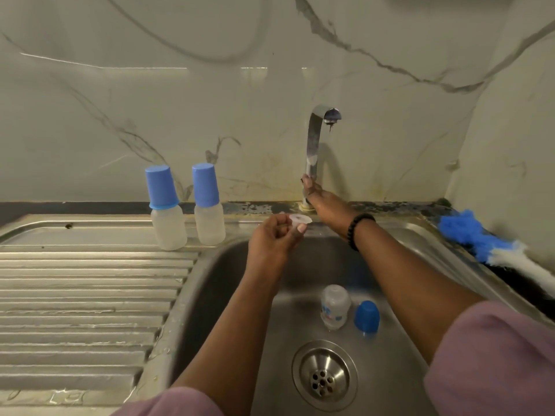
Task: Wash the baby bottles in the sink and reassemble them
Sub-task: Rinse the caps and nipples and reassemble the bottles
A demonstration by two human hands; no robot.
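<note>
My left hand (270, 238) pinches a clear silicone teat (298, 220) over the back of the steel sink (216, 274). My right hand (318, 195) grips the base of the chrome tap (313, 139); no stream of water shows at the spout. In the basin lie a clear bottle body (335, 306) with a printed label and, just to its right, a blue cap (367, 317). Two assembled bottles with blue caps, one (166, 211) and another (207, 207), stand upright on the drainboard's back edge, left of the basin.
A ribbed steel drainboard (84, 295) stretches to the left. The drain (323, 374) sits at the basin's near end. A blue and white bottle brush (492, 244) lies on the right rim. A marble-patterned wall stands behind the tap.
</note>
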